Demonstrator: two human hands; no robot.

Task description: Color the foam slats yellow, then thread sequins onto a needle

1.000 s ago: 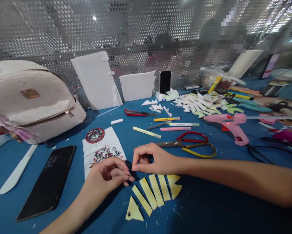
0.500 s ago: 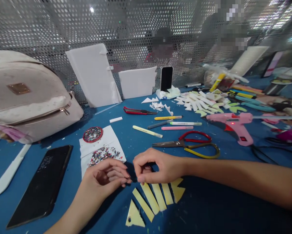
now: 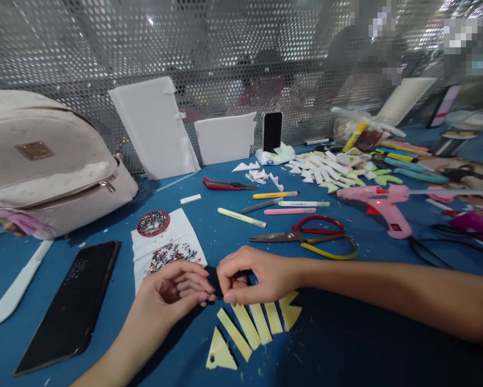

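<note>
Blue table (image 3: 325, 344) beneath both hands. Left hand (image 3: 177, 293) and right hand (image 3: 253, 277): fingertips nearly closed above yellow strips (image 3: 245, 325); contents indiscernible.

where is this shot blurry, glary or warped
In the head view: the mesh wall shows small bright glints, patches at top right are pixelated; the backpack looks stretched at the left edge; dark shadow lies beside the left hand; the scissors look fairly sharp.
</note>
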